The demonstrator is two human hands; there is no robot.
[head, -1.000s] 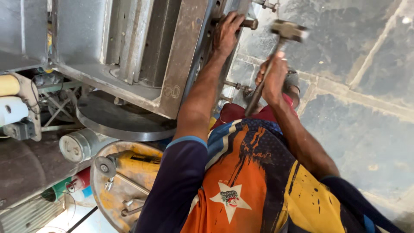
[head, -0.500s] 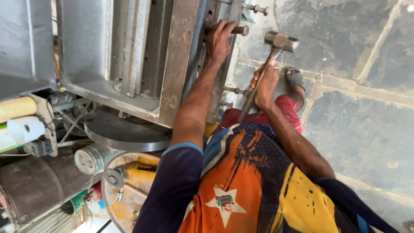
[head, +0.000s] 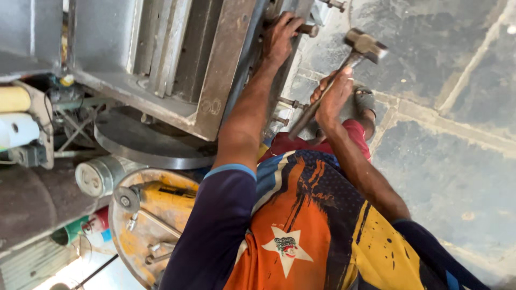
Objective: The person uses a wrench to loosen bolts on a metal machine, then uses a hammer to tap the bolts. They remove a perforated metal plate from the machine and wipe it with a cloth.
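Note:
My left hand [head: 281,38] reaches up to the edge of a heavy grey steel frame [head: 215,70] and closes around a bolt [head: 309,29] that sticks out of it. My right hand [head: 333,98] grips the wooden handle of a hammer. The steel hammer head [head: 365,44] is raised to the right of the bolt, a short way off the frame. Further bolts [head: 290,102] jut from the frame's edge below my left wrist. My orange, blue and yellow shirt fills the lower middle of the view.
A round steel disc [head: 145,147] lies under the frame. Below it a yellow angle grinder [head: 161,194] and loose wrenches rest on a rusty round drum top [head: 126,241]. Rolls and machine parts [head: 19,129] crowd the left. Grey stone floor [head: 457,139] spreads right; my sandalled foot [head: 365,101] stands there.
The view has drifted so the frame sits further right and closer. The hammer stays raised beside the bolt with only a small shift, and my left hand keeps its hold.

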